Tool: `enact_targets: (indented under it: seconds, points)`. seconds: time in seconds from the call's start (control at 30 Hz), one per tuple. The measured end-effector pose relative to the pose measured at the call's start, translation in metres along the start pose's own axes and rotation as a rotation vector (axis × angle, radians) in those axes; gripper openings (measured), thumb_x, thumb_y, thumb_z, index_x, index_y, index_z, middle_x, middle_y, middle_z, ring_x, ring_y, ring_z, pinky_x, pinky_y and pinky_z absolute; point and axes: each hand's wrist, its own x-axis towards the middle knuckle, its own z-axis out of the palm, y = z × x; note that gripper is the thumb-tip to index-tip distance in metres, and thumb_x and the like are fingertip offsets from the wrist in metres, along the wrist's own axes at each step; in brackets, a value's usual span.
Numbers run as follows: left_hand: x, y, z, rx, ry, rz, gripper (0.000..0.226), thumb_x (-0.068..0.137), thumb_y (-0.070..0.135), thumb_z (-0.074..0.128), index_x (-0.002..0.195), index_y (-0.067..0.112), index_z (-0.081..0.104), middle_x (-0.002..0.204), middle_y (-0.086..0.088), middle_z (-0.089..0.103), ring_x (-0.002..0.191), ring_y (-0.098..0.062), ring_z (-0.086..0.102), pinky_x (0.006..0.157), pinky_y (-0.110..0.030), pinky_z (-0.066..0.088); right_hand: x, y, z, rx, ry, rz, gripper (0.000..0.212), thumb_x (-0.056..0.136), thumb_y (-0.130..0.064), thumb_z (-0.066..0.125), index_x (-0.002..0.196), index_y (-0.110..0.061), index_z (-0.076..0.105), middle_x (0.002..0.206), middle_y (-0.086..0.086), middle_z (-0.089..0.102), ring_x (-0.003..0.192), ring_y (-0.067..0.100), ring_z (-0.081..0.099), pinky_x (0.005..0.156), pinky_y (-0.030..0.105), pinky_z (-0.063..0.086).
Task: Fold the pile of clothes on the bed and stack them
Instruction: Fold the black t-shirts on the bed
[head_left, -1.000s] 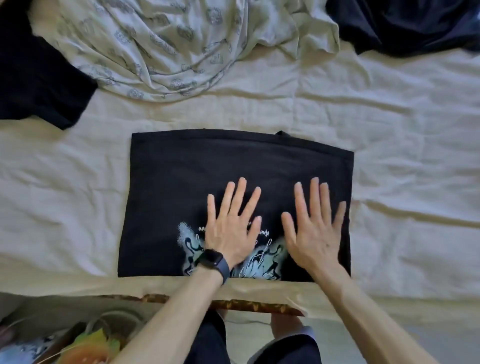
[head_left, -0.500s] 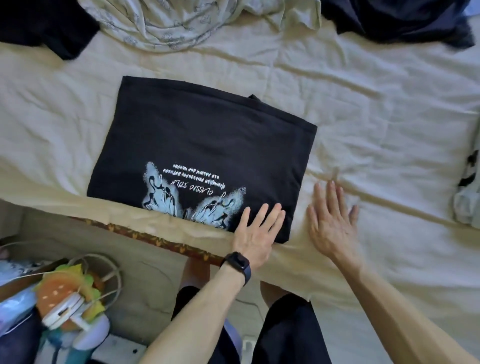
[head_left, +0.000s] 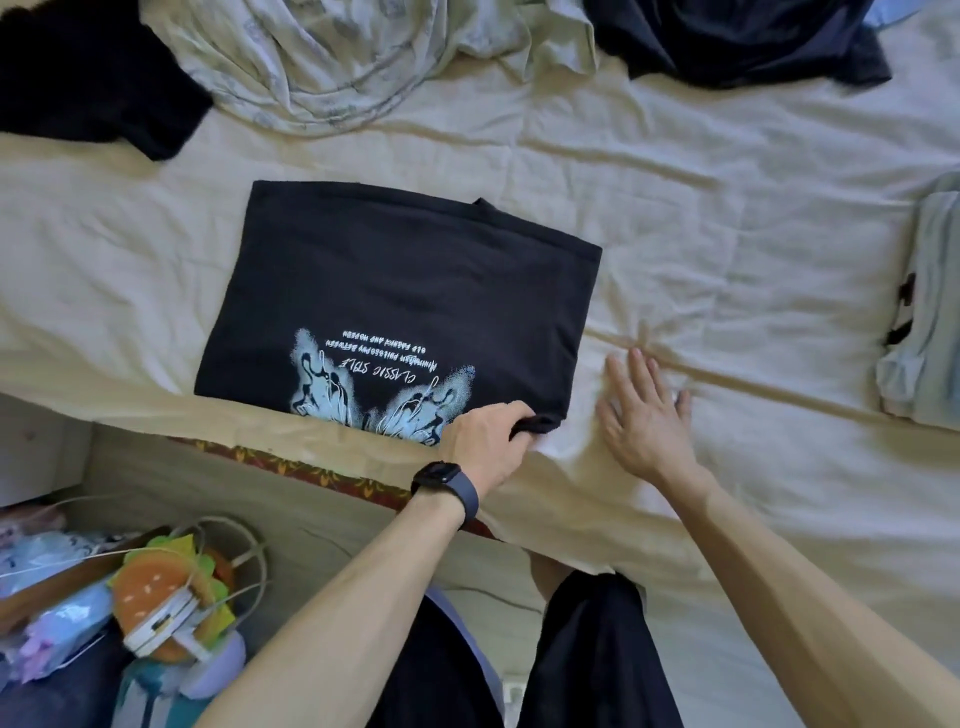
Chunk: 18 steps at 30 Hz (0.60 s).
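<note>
A folded black T-shirt (head_left: 405, 291) with a pale blue print lies flat on the cream bed sheet (head_left: 727, 234) near the bed's front edge. My left hand (head_left: 488, 441), with a dark watch on the wrist, grips the shirt's near right corner with curled fingers. Just right of the shirt, my right hand (head_left: 641, 415) lies flat on the sheet with straight fingers. A folded light blue-grey garment (head_left: 930, 322) sits at the right edge of the view.
Unfolded clothes lie at the back: a black one (head_left: 88, 73) at left, a pale patterned one (head_left: 332, 57) in the middle, a dark navy one (head_left: 737, 36) at right. Below the bed's edge, at lower left, a box of toys and clutter (head_left: 156, 603) stands on the floor.
Both hands left the shirt's top and slid right. My left hand went from flat to gripping the shirt's near right corner; my right hand settled flat on the sheet beside it.
</note>
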Motion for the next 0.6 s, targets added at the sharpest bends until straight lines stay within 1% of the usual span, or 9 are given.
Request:
enact_targets:
  seconds: [0.07, 0.13, 0.2, 0.23, 0.33, 0.4, 0.43, 0.5, 0.6]
  points:
    - [-0.001, 0.001, -0.004, -0.132, 0.085, -0.125, 0.013, 0.092, 0.037, 0.059, 0.104, 0.033, 0.063, 0.087, 0.005, 0.070, 0.086, -0.027, 0.063, 0.063, -0.031, 0.037, -0.002, -0.005, -0.007, 0.040, 0.005, 0.024, 0.060, 0.106, -0.040, 0.033, 0.162, -0.030, 0.015, 0.172, -0.003, 0.000, 0.157, 0.017, -0.003, 0.123, 0.055, 0.001]
    - [-0.007, 0.000, -0.010, -0.266, 0.200, -0.228, 0.010, 0.092, 0.038, 0.058, 0.098, 0.030, 0.060, 0.081, 0.005, 0.070, 0.080, -0.028, 0.062, 0.064, -0.033, 0.038, -0.007, -0.016, -0.015, 0.217, 0.135, 0.088, 0.054, 0.105, -0.042, 0.041, 0.155, -0.023, 0.037, 0.166, 0.003, 0.026, 0.154, 0.021, 0.019, 0.122, 0.049, 0.017]
    - [-0.013, -0.001, -0.019, -0.437, 0.294, -0.311, 0.006, 0.091, 0.036, 0.058, 0.090, 0.031, 0.055, 0.073, 0.010, 0.067, 0.075, -0.021, 0.061, 0.063, -0.031, 0.035, -0.011, -0.033, -0.026, 0.553, 0.283, 0.205, 0.047, 0.100, -0.048, 0.048, 0.136, -0.019, 0.058, 0.140, 0.002, 0.058, 0.134, 0.023, 0.050, 0.107, 0.040, 0.041]
    - [-0.016, -0.002, -0.024, -0.502, 0.320, -0.330, 0.009, 0.092, 0.033, 0.059, 0.087, 0.032, 0.053, 0.070, 0.013, 0.064, 0.071, -0.012, 0.060, 0.062, -0.028, 0.034, -0.011, -0.042, -0.032, 0.748, 0.290, 0.274, 0.045, 0.098, -0.052, 0.052, 0.126, -0.020, 0.062, 0.126, -0.001, 0.065, 0.120, 0.020, 0.061, 0.097, 0.036, 0.047]
    - [-0.025, -0.007, -0.037, -0.537, 0.286, -0.276, 0.015, 0.091, 0.029, 0.064, 0.083, 0.035, 0.053, 0.068, 0.016, 0.064, 0.068, 0.001, 0.059, 0.057, -0.019, 0.037, 0.002, -0.072, -0.050, 1.265, 0.011, 0.395, 0.056, 0.091, -0.063, 0.063, 0.122, -0.017, 0.059, 0.115, 0.004, 0.068, 0.103, 0.019, 0.070, 0.082, 0.035, 0.057]
    - [-0.028, -0.010, -0.044, -0.542, 0.243, -0.222, 0.008, 0.090, 0.030, 0.064, 0.086, 0.032, 0.057, 0.071, 0.014, 0.067, 0.069, -0.003, 0.062, 0.062, -0.025, 0.047, 0.020, -0.089, -0.057, 1.340, -0.163, 0.402, 0.066, 0.086, -0.065, 0.068, 0.123, -0.011, 0.059, 0.113, 0.006, 0.069, 0.102, 0.022, 0.071, 0.079, 0.035, 0.060]
    - [-0.028, -0.012, -0.048, -0.555, 0.234, -0.202, 0.006, 0.090, 0.031, 0.064, 0.088, 0.031, 0.059, 0.072, 0.013, 0.069, 0.070, -0.007, 0.064, 0.064, -0.029, 0.050, 0.030, -0.098, -0.060, 1.337, -0.196, 0.391, 0.062, 0.086, -0.062, 0.070, 0.120, -0.011, 0.061, 0.110, 0.006, 0.071, 0.097, 0.022, 0.073, 0.075, 0.033, 0.061]
    - [-0.027, -0.017, -0.054, -0.582, 0.231, -0.177, 0.005, 0.089, 0.033, 0.063, 0.087, 0.031, 0.059, 0.072, 0.012, 0.069, 0.069, -0.010, 0.065, 0.066, -0.033, 0.052, 0.051, -0.111, -0.063, 1.312, -0.160, 0.408, 0.047, 0.090, -0.049, 0.073, 0.115, -0.011, 0.065, 0.099, 0.004, 0.072, 0.080, 0.018, 0.073, 0.064, 0.028, 0.059]
    - [-0.027, -0.023, -0.065, -0.629, 0.233, -0.164, 0.007, 0.088, 0.034, 0.063, 0.086, 0.030, 0.059, 0.070, 0.013, 0.068, 0.067, -0.008, 0.064, 0.064, -0.032, 0.052, 0.078, -0.120, -0.070, 1.232, -0.001, 0.493, 0.025, 0.092, -0.027, 0.072, 0.110, -0.012, 0.062, 0.097, 0.005, 0.066, 0.078, 0.016, 0.066, 0.054, 0.024, 0.055]
